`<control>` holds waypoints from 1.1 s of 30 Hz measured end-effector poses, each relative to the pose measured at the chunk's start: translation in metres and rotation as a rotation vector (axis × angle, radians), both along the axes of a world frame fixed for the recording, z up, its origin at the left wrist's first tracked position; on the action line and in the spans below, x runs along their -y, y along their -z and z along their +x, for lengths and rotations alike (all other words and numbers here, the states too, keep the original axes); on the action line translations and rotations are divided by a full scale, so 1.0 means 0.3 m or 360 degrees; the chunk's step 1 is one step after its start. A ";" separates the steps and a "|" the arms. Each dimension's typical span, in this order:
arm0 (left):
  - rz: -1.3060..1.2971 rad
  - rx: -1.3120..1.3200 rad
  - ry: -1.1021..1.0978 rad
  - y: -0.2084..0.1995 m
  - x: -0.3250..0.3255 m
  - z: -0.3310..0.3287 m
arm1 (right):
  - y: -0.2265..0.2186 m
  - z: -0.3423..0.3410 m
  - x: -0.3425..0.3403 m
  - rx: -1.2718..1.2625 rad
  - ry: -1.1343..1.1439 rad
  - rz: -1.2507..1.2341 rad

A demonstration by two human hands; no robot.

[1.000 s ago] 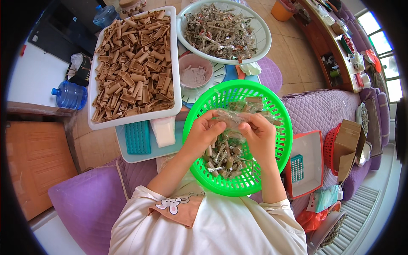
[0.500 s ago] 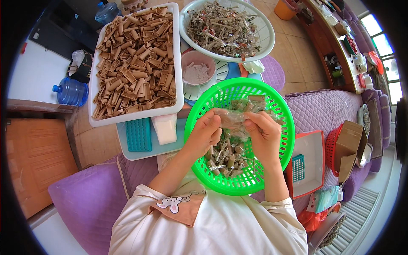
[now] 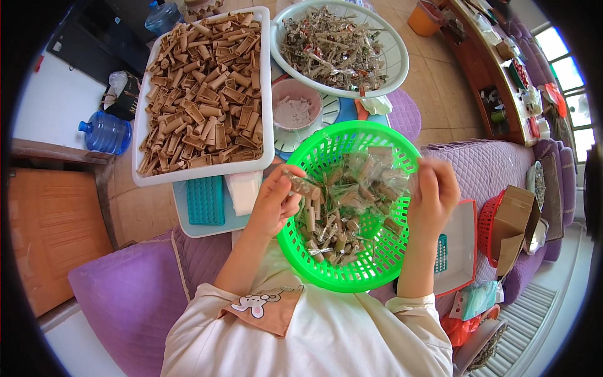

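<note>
The white tray [image 3: 266, 94] is heaped near its rim with brown curved pieces, so a bump from the left arm could plausibly spill some. The green basket [image 3: 339, 284] stands close against the person's front; if a forearm pressed on its rim, it might tip. The right hand [image 3: 435, 191] hangs at the basket's right rim, fingers curled toward the thumb; blur leaves me unable to tell whether it pinches any film. The left hand [image 3: 276, 198] pinches a brown roll [image 3: 306, 188] between thumb and fingers above the basket's left side; a loose pinch could let it drop among the wrapped rolls [image 3: 340, 242]. Clear film [image 3: 364, 169] lying over the contents could snag and drag others along. Hidden are the basket's support and its lower layers; the roll's finger-covered end and any wrapping there are unclear.
</note>
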State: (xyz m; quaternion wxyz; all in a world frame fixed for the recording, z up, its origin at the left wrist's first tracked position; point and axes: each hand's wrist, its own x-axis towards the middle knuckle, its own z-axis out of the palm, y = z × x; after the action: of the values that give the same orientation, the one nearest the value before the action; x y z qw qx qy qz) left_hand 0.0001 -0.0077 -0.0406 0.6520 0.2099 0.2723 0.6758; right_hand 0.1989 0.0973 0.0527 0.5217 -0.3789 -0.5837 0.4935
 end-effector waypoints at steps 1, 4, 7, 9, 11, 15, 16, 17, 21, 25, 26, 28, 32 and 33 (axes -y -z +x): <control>-0.0001 -0.0014 -0.0046 0.001 0.004 -0.004 | -0.001 -0.011 -0.051 0.0102 -0.0019 -0.0171; -0.0075 -0.0078 -0.0167 -0.044 0.029 0.005 | 0.103 -0.074 -0.270 0.0633 -0.0121 -0.0147; -0.0047 -0.0140 -0.0126 -0.051 0.048 0.009 | 0.224 -0.112 -0.440 0.1362 -0.0015 -0.0014; -0.0033 -0.0229 -0.0055 -0.054 0.055 0.011 | 0.289 -0.123 -0.511 0.1687 -0.0165 -0.0022; -0.0043 -0.0281 -0.0050 -0.057 0.071 0.017 | 0.325 -0.147 -0.515 0.1976 -0.0129 -0.0044; -0.0113 -0.0412 -0.0017 -0.067 0.072 0.020 | 0.322 -0.163 -0.538 0.1940 -0.0272 -0.0136; -0.0118 -0.0414 -0.0009 -0.071 0.065 0.024 | 0.339 -0.133 -0.560 0.1995 -0.0329 -0.0145; -0.0134 -0.0467 -0.0012 -0.075 0.056 0.026 | 0.352 -0.114 -0.564 0.2051 -0.0387 -0.0158; -0.0159 -0.0651 -0.0082 -0.080 0.041 0.006 | 0.127 -0.114 -0.351 0.2075 -0.0189 0.0347; -0.0128 -0.0832 -0.0169 -0.097 0.018 0.030 | 0.053 -0.082 -0.125 0.0915 -0.0719 0.0034; -0.0066 -0.1012 -0.0217 -0.077 0.015 0.041 | 0.068 -0.070 -0.070 0.0510 -0.0905 -0.0196; -0.0027 -0.1196 -0.0278 -0.077 0.014 0.065 | 0.048 -0.064 0.025 0.0390 -0.1039 -0.0502; -0.0048 -0.1930 -0.0353 -0.144 0.029 0.117 | 0.084 -0.058 0.115 0.0530 -0.1174 -0.0975; -0.0026 -0.1901 -0.0326 -0.133 0.038 0.121 | 0.090 -0.068 0.135 0.0500 -0.1123 -0.0957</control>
State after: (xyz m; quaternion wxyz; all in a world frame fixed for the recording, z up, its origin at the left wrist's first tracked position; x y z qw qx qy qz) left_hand 0.0365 -0.0190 -0.0007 0.3196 0.5208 0.6151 0.4983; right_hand 0.1786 0.0567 0.0256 0.0957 -0.3618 -0.5799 0.7237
